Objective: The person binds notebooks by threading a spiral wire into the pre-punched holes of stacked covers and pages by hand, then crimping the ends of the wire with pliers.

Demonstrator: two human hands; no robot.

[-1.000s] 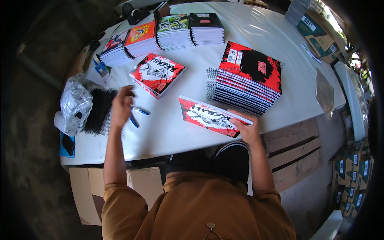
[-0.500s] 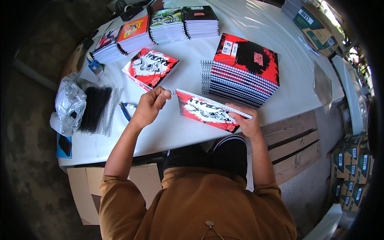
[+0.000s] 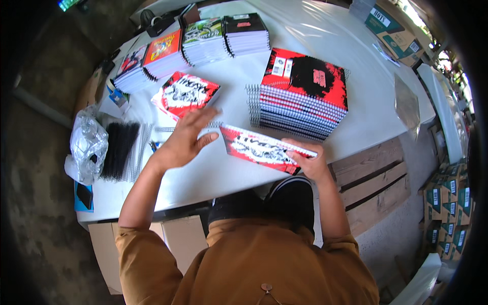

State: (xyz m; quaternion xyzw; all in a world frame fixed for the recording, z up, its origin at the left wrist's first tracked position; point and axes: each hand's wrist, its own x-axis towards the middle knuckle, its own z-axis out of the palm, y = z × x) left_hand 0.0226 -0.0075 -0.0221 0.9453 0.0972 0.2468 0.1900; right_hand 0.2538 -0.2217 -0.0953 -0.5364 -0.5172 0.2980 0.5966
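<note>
While right hand [image 3: 308,161] grips one notebook [image 3: 264,150], left hand [image 3: 185,140] spread open, one tall stack [image 3: 300,96], four rear piles.

Hands: two, the left hand [image 3: 185,140] raised with fingers spread, the right hand [image 3: 310,162] closed on the loose notebook.
Loose notebook: one red-and-white spiral notebook [image 3: 264,148], just in front of the tall stack.
Tall stack: one tall stack of red-and-black spiral notebooks [image 3: 302,96]; the number of books in it cannot be told.
Low pile: one low pile of red-and-white notebooks [image 3: 185,94], left of the tall stack.
Far stacks: four far stacks of notebooks [image 3: 193,43], behind and left of the tall stack.
Binding coils: one bundle of black binding coils [image 3: 118,150], well left of the tall stack.
Plastic bag: one crumpled clear plastic bag [image 3: 87,145], beyond the coils.
Desk: one white desk [image 3: 356,122].
</note>
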